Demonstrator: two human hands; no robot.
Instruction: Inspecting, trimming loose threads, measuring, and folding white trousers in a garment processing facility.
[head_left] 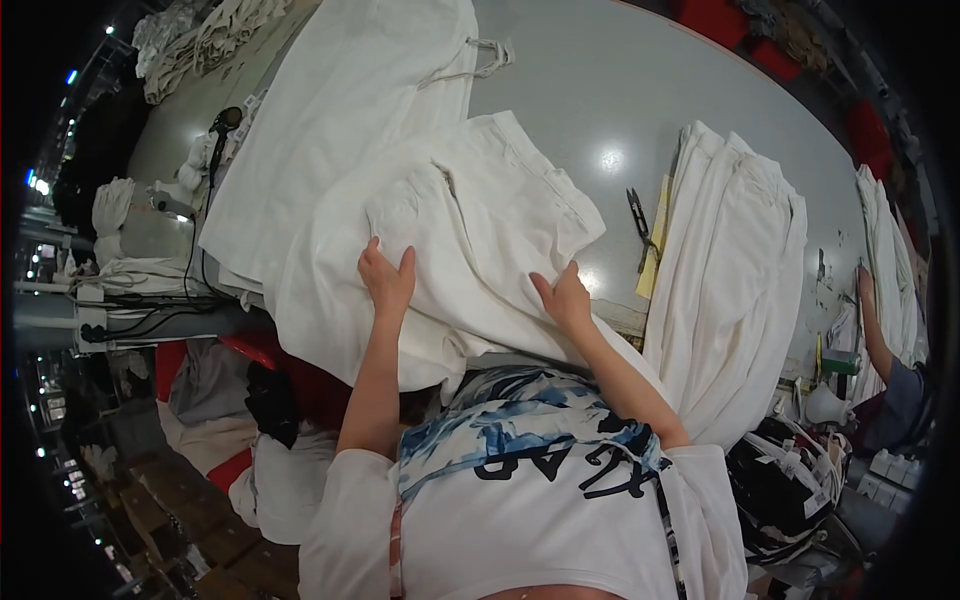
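White trousers (480,200) are spread before me on a grey table, waistband toward the far right and folds running down the middle. My left hand (388,280) grips their left side, thumb up and its other fingers partly hidden by the cloth. On the right side my right hand (566,300) holds the edge below the waistband, thumb uppermost. Beneath and beyond lies more white cloth (330,110), with a drawstring (490,58) at its far edge. Right of my right hand, a stack of folded white trousers (735,270) rests on the table.
Black thread snips (638,215) and a yellow strip (654,250) lie beside the stack. Cables (150,310) run along the table's left side. Cloth hangs below the left edge. At the far right, another person's arm (876,325) reaches toward white garments (885,240).
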